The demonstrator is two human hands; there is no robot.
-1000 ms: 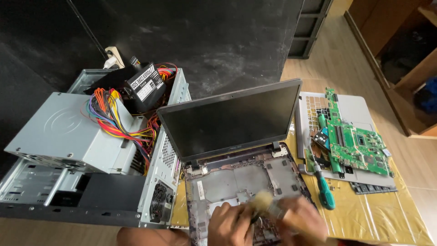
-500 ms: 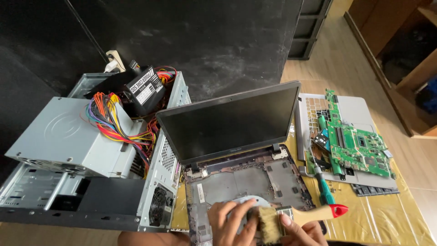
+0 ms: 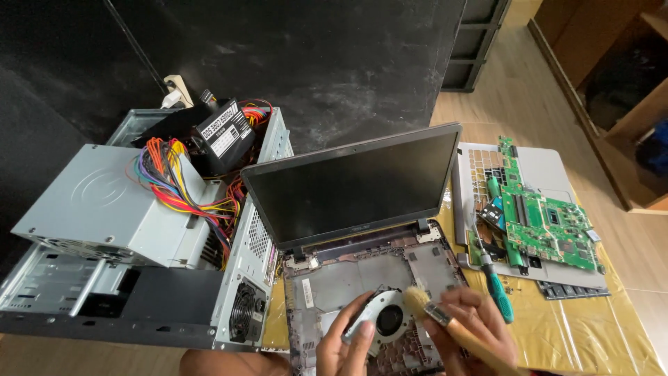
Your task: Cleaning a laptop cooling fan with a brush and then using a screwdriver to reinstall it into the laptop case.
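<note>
An open laptop point(image 3: 348, 188) with a dark screen stands on the table, its gutted bottom shell point(image 3: 341, 278) facing me. My left hand point(image 3: 344, 345) holds a small round cooling fan point(image 3: 384, 319) over the shell. My right hand point(image 3: 470, 327) grips a wooden-handled paintbrush point(image 3: 445, 320), whose pale bristles touch the fan's upper right edge.
A grey desktop computer case point(image 3: 125, 230) with coloured cables and a black power supply point(image 3: 223, 132) lies on the left. To the right sit a green motherboard point(image 3: 543, 219) on a silver keyboard cover, and a teal-handled screwdriver point(image 3: 495, 289). Yellow sheet point(image 3: 591, 327) covers the table.
The brush has swung from lying flat across the fan, red handle end pointing right, to bristles up against the fan's edge. My left hand has tilted the fan upward.
</note>
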